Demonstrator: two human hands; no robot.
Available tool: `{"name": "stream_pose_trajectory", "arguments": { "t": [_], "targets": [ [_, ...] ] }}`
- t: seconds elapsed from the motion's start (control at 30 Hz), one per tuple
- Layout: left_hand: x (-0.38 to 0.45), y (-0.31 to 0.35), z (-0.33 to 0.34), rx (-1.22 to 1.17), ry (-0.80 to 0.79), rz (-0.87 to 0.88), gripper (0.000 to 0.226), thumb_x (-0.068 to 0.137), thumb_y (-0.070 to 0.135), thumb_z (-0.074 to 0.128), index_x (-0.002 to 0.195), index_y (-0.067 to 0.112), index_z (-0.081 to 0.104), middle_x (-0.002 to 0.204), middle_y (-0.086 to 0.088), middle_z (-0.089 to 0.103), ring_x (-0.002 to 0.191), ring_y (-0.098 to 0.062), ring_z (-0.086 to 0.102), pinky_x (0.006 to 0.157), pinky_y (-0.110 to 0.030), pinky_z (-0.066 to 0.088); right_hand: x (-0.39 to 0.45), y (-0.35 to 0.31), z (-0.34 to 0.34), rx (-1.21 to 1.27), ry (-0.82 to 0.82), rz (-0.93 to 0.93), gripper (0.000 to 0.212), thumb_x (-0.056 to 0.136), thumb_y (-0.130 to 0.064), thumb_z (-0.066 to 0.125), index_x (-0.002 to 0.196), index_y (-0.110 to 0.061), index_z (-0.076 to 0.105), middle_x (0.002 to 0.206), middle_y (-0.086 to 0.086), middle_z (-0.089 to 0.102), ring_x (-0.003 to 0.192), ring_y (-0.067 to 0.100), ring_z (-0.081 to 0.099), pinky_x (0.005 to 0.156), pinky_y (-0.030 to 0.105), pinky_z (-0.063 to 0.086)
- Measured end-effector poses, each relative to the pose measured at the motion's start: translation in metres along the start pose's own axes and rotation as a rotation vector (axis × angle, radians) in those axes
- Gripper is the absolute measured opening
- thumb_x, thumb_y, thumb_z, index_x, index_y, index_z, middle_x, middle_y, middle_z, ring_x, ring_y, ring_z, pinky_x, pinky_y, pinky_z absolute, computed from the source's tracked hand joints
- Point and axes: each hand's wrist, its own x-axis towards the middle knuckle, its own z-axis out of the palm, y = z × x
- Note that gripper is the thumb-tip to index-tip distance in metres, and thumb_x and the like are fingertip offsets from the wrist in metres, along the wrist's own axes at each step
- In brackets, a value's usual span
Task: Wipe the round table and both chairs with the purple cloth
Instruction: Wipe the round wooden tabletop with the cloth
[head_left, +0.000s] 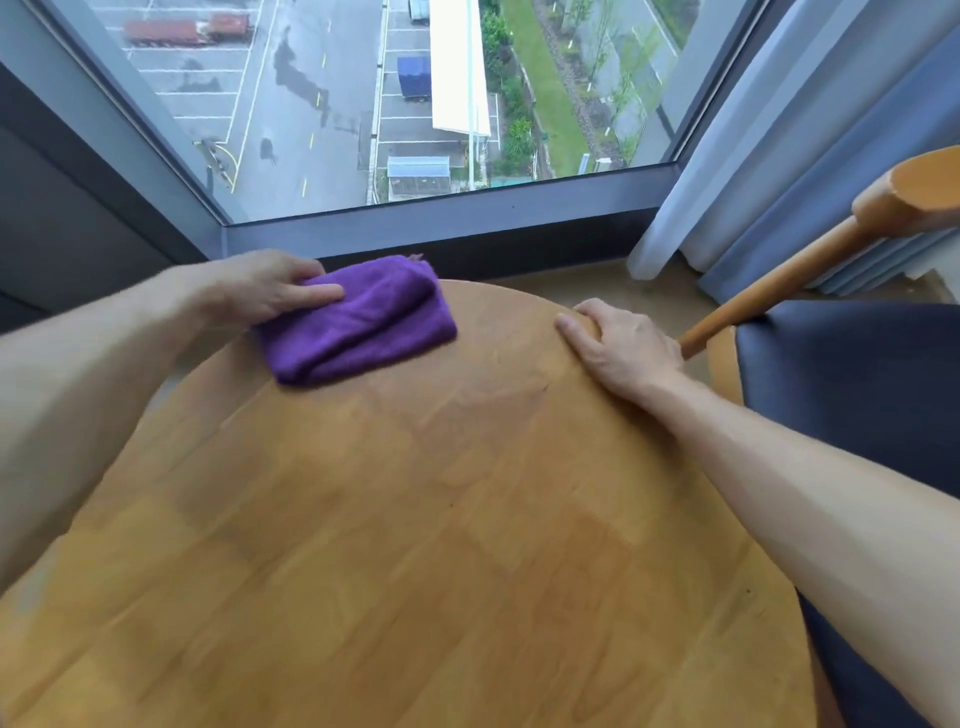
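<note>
A round wooden table (415, 519) of pale, honey-coloured planks fills the lower part of the view, its far edge close to a dark window sill (431, 228). Beyond the sill a large window (363, 104) looks steeply down on a wet road, marked parking bays, a white roof and a strip of grass. Pale blue-grey curtains (779, 156) hang at the right of the window.

The purple cloth (358, 322), folded into a thick pad, lies on the table near its far left edge. The left hand (260, 291) rests on the cloth's left side, thumb stretched out flat across the top; the other fingers seem to wrap the far edge, though they are largely hidden. The right hand (618, 348) lies on the table's right rim, fingers relaxed and slightly bent over the edge, holding nothing.

Just beside that rim stands a chair (857, 374) with a dark blue padded seat and a wooden frame, its round armrest post slanting up toward the curtains.

No brand, label or legible writing shows on anything in view.
</note>
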Motion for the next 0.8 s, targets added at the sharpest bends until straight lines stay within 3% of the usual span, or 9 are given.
{"name": "stream_pose_trajectory", "arguments": {
  "t": [0.1,0.17,0.2,0.27,0.3,0.37,0.47,0.67,0.8],
  "targets": [
    [-0.032,-0.039,0.006,-0.137,-0.014,-0.124,0.068,0.072,0.084,0.057,0.091,0.019,0.066,0.089,-0.004,0.069,0.083,-0.026,0.063,0.075,-0.042,0.049,-0.004,-0.009,0.002,-0.022,0.097,-0.116,0.043,0.100,-0.055,0.030,0.138,-0.040,0.042,0.124,0.001,0.058,0.116,0.025,0.054,0.097,0.047,0.039],
    [-0.036,-0.041,0.005,-0.290,-0.043,-0.149,0.059,0.065,0.070,0.068,0.104,0.025,0.065,0.101,-0.002,0.069,0.092,-0.024,0.064,0.084,-0.046,0.051,-0.006,-0.025,0.007,-0.026,0.189,-0.215,0.041,0.101,-0.039,0.036,0.141,-0.036,0.043,0.122,0.003,0.056,0.115,0.025,0.053,0.101,0.047,0.037],
    [-0.033,-0.036,0.005,-0.351,-0.053,-0.154,0.055,0.064,0.057,0.067,0.113,0.030,0.061,0.108,0.000,0.067,0.099,-0.023,0.064,0.087,-0.046,0.052,-0.006,-0.038,0.010,-0.034,0.214,-0.255,0.042,0.099,-0.032,0.040,0.141,-0.034,0.045,0.124,0.003,0.054,0.116,0.026,0.052,0.102,0.046,0.035],
    [-0.025,-0.020,0.011,-0.350,-0.034,-0.164,0.050,0.064,0.046,0.057,0.114,0.041,0.054,0.108,0.003,0.064,0.094,-0.018,0.062,0.076,-0.038,0.049,-0.007,-0.072,0.021,-0.095,0.227,-0.315,0.046,0.095,-0.028,0.045,0.140,-0.033,0.048,0.136,0.005,0.049,0.125,0.027,0.047,0.108,0.045,0.031],
    [-0.022,-0.012,0.018,-0.315,0.008,-0.175,0.044,0.067,0.050,0.052,0.110,0.040,0.054,0.104,0.001,0.064,0.088,-0.018,0.060,0.072,-0.036,0.045,-0.009,-0.091,0.027,-0.134,0.223,-0.346,0.046,0.094,-0.029,0.046,0.140,-0.033,0.048,0.143,0.005,0.044,0.131,0.027,0.042,0.112,0.044,0.027],
    [-0.022,-0.009,0.034,-0.148,0.155,-0.177,0.042,0.078,0.065,0.041,0.104,0.033,0.052,0.101,0.000,0.062,0.089,-0.024,0.056,0.079,-0.039,0.045,-0.014,-0.128,0.044,-0.193,0.198,-0.399,0.046,0.096,-0.034,0.043,0.141,-0.035,0.046,0.153,0.005,0.037,0.141,0.027,0.031,0.117,0.045,0.019],
    [-0.044,-0.031,0.051,-0.028,0.291,-0.223,0.051,0.083,0.080,0.028,0.096,0.034,0.048,0.097,-0.001,0.058,0.092,-0.027,0.053,0.089,-0.045,0.047,-0.019,-0.157,0.061,-0.241,0.142,-0.364,0.047,0.099,-0.040,0.035,0.146,-0.038,0.037,0.160,0.004,0.027,0.148,0.028,0.019,0.120,0.046,0.011],
    [-0.136,-0.095,0.106,-0.291,0.468,-0.411,0.053,0.091,0.072,0.036,0.083,0.021,0.049,0.091,-0.006,0.063,0.092,-0.033,0.058,0.081,-0.041,0.044,-0.030,-0.173,0.064,-0.296,0.086,-0.246,0.052,0.102,-0.039,0.025,0.154,-0.035,0.022,0.165,0.005,0.011,0.152,0.026,0.006,0.123,0.049,0.005],
    [-0.190,-0.098,0.148,-0.448,0.581,-0.574,0.057,0.088,0.076,0.043,0.093,0.020,0.054,0.092,-0.007,0.064,0.097,-0.035,0.061,0.084,-0.041,0.046,-0.057,-0.206,0.082,-0.287,0.095,-0.211,0.057,0.101,-0.035,0.031,0.155,-0.020,0.022,0.164,0.011,0.015,0.151,0.029,0.010,0.122,0.051,0.008]
  ]
}}
